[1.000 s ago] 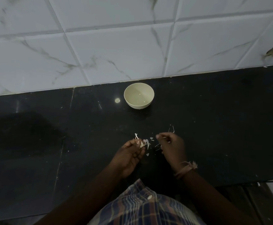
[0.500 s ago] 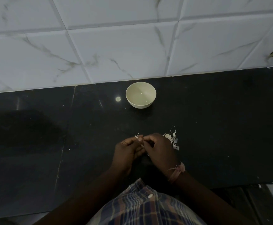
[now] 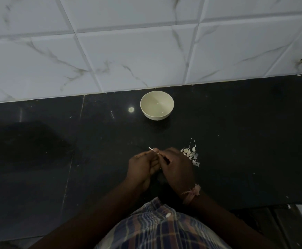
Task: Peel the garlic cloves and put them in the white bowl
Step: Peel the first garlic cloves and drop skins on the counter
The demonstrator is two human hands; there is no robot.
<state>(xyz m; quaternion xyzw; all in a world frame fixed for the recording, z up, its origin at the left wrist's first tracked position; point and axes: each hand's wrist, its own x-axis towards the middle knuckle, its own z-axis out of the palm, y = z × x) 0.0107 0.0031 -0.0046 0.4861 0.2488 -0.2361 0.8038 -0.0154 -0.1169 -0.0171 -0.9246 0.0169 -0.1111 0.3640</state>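
Garlic clove (image 3: 155,151): pinched between fingers of left hand (image 3: 143,167) and right hand (image 3: 178,169), both clamped on it; long axis not discernible. White bowl (image 3: 157,105): upright on dark surface (image 3: 236,132), well beyond the hands. Loose cloves and skins (image 3: 190,154): just right of hands. No readable writing.

Bowl (image 3: 157,105): on the counter (image 3: 245,133), at the back, near the tiled wall (image 3: 128,51), well ahead of my hands.
My left hand (image 3: 143,167): on the near side, touching my right hand (image 3: 178,169) at the fingertips.
Garlic clove (image 3: 155,151): between my two hands' fingertips.
Pile of cloves and skins (image 3: 190,154): on the counter, just right of my right hand.
Wrist thread (image 3: 191,193): around my right wrist.
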